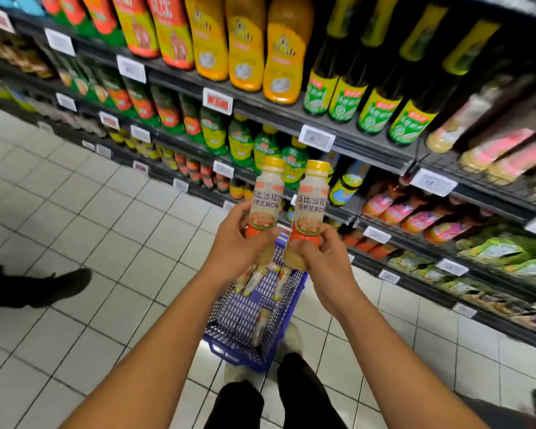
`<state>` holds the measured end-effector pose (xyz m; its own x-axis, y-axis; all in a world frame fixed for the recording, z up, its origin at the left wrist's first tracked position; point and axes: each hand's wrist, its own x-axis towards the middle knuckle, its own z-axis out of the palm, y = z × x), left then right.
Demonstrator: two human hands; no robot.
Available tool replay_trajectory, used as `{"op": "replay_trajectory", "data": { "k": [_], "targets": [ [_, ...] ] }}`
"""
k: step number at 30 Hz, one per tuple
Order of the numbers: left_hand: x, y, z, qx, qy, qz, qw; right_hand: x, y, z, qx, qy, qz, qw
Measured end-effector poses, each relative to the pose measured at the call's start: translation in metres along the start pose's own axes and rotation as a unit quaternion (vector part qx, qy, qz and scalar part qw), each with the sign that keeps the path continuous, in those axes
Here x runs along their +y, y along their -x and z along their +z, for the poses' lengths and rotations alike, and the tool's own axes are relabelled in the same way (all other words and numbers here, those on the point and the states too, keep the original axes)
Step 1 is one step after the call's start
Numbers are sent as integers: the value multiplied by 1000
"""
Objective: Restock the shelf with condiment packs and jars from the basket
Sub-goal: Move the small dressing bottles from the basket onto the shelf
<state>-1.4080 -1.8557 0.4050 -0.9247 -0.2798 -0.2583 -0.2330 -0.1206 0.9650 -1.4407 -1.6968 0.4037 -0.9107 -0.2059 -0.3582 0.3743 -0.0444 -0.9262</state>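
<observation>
Your left hand [232, 243] has its fingers [262, 239] curled round the left bottle [266, 196], your right hand [321, 250] round the right bottle [311, 205], both upright, side by side. Neither is shelved. Below your fingers the basket [239, 357] holds several more bottles [254, 281], so I judge much remains; the shelf [369, 153] waits beyond.

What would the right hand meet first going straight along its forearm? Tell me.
Probably the left bottle held by the left hand: the right hand angles inward, and its right bottle stands close beside it. Beyond stand green-labelled bottles; depth is unclear.
</observation>
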Motion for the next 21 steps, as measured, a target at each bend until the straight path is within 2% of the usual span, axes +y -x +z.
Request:
{"op": "replay_trajectory", "data": {
  "k": [6,12,21],
  "targets": [
    [80,6,30,-46,-14,71,996,-73,21,-20,-1,-3,-86,996],
    [135,2,71,-75,-5,144,987,-134,33,-46,41,-7,-178,983],
    [198,-2,141,-141,7,219,965,-208,46,-103,104,3,-259,960]
  ]
}}
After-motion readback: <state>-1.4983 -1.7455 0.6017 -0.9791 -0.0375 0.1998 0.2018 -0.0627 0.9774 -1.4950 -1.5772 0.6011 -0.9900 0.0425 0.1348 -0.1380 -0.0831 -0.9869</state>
